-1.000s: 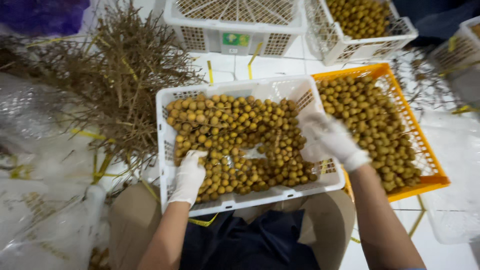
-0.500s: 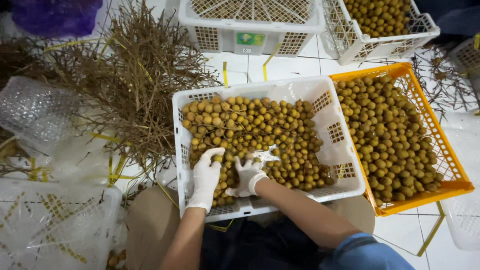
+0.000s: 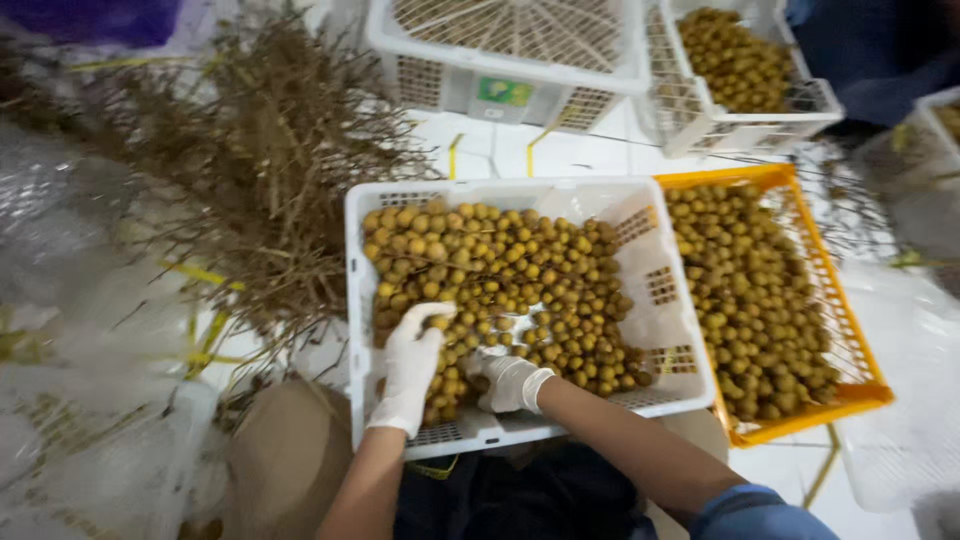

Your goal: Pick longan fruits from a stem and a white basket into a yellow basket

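Moved: both hands sit lower in the white crate (image 3: 520, 190) than half a second ago, the right one drawn back toward the near wall, and the view has swung a little to the right.
Left hand (image 3: 413, 362): white-gloved, fingers curled down into the small round yellow-brown fruit (image 3: 500, 270) at the crate's near left; whether it grips any I cannot tell.
Right hand (image 3: 510, 382): white-gloved, palm down on the fruit just right of the left hand, fingers bent; grip hidden.
White crate: landmark, right before the person; fruit fills most of it, with bare floor showing at its right side.
Orange crate (image 3: 850, 330): touching the white crate's right side, holding the same fruit in a deep layer.
Twig heap (image 3: 260, 170): left of the white crate, dry brown stems.
Clear plastic bags (image 3: 90, 420): further left of the white crate, near side.
Upturned white crate (image 3: 510, 50): beyond the white crate, slatted base up.
Far white crate (image 3: 740, 70): beyond and right, part-filled with fruit.
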